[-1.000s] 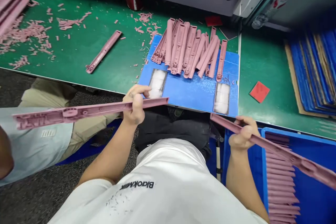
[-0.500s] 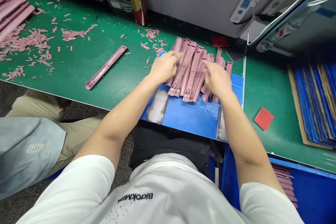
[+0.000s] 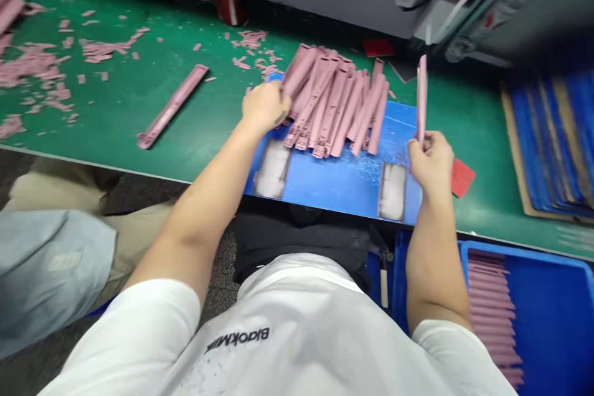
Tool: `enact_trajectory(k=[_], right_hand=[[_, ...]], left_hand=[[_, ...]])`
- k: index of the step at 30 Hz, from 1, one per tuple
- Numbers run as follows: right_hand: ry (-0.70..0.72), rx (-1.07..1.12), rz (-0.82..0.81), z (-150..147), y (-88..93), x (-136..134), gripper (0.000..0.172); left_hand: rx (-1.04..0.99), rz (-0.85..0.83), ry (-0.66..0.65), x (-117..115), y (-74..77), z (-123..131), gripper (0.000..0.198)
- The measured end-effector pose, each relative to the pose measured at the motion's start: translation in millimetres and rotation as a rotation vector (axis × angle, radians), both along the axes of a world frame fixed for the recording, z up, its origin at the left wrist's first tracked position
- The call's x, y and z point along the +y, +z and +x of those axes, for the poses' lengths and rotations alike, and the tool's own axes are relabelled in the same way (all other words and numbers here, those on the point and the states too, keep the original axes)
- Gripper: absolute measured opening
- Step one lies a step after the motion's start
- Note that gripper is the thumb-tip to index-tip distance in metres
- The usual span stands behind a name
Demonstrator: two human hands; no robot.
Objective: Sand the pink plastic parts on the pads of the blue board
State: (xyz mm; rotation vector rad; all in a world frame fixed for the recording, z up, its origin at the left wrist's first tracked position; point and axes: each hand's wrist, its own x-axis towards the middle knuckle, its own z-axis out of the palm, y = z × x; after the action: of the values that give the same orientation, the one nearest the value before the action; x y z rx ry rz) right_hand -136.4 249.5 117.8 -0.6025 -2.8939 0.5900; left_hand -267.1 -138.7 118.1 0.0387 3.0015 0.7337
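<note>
my right hand (image 3: 431, 164) has a moulded pink plastic strip (image 3: 421, 96) pinched near its lower end between thumb and fingers, the rest standing up past my knuckles above the blue board (image 3: 399, 130). it looks light and stiff, a thin-walled ribbed channel, so i judge it needs little force, though hard squeezing at one spot might flex or crack the walls. its surface doesn't look especially slippery. the surest hold seems to be across the two long edges, clear of the small moulded tabs at the end.

my left hand (image 3: 264, 108) rests at the near left side of the heap of strips (image 3: 334, 102) on the board, fingers curled against the closest ends. i cannot tell whether they have closed on one strip or only touch the heap. the heap lies between my hands, its strips overlapping at angles.

a loose strip (image 3: 172, 106) lies apart on the green bench (image 3: 93, 124) among pink offcuts (image 3: 104, 49). down to my right, a blue crate (image 3: 524, 257) holds strips stacked side by side (image 3: 492, 315). a co-worker's sleeve (image 3: 51, 260) shows at my left.
</note>
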Motion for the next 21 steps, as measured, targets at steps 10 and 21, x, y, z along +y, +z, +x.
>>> enact_trajectory(k=[10, 21], right_hand=[[-0.384, -0.363, 0.264, 89.8, -9.5, 69.5, 0.054], [-0.447, -0.248, 0.325, 132.7, -18.7, 55.8, 0.052]], left_hand=[[0.161, 0.116, 0.033, -2.0, -5.6, -3.8, 0.053], [0.244, 0.147, -0.124, 23.1, -25.7, 115.0, 0.051]])
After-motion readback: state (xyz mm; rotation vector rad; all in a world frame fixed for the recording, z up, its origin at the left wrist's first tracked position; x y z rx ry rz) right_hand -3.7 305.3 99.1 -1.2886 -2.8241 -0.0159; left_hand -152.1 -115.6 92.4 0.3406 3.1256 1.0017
